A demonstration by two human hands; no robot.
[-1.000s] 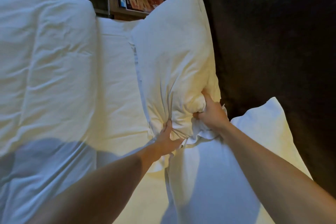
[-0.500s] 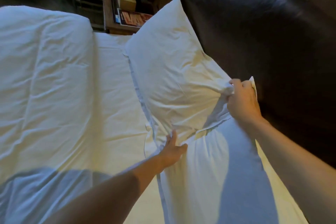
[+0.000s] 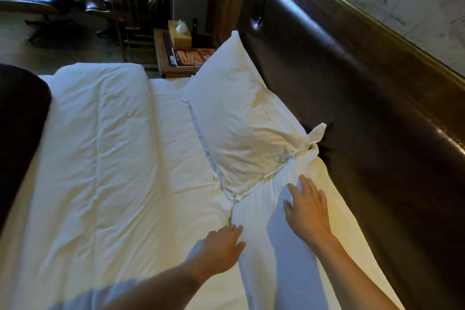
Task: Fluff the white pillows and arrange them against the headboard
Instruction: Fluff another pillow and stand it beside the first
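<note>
Two white pillows lie along the dark leather headboard (image 3: 352, 78). The far pillow (image 3: 241, 118) leans against the headboard, one near corner sticking up in a twisted point. The near pillow (image 3: 284, 234) lies flat between it and me. My right hand (image 3: 308, 209) is spread open, fingers straight, over the near pillow's top. My left hand (image 3: 221, 244) is open too, fingers at the near pillow's left edge. Neither hand holds anything.
A white duvet (image 3: 95, 158) covers the left of the bed, with a strip of bare sheet (image 3: 173, 138) beside the pillows. Behind the bed stands a wooden nightstand (image 3: 163, 63) with a tissue box (image 3: 180, 35) and a magazine. A dark chair sits far left.
Both hands have let go of the far pillow, which now rests against the headboard. They have drawn back to the near pillow with fingers open. The view has tilted up.
</note>
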